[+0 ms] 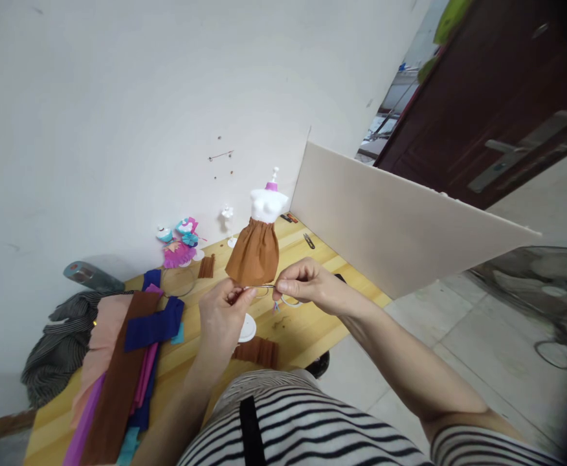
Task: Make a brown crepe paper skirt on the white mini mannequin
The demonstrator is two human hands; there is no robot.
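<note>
A small white mannequin (268,204) wearing a brown skirt (255,254) is lifted over the wooden table (299,327). My left hand (222,315) is closed on the skirt's lower hem and the stand under it. My right hand (304,282) pinches a thin needle (263,286) that points left at the hem. The mannequin's round white base (247,327) shows just below my left hand.
Strips of brown, blue, pink and purple cloth (131,349) lie at the table's left. A second small mannequin with pink and teal trims (180,244) stands at the back. A pale board (400,226) leans on the right; a fan (545,291) sits on the tiled floor.
</note>
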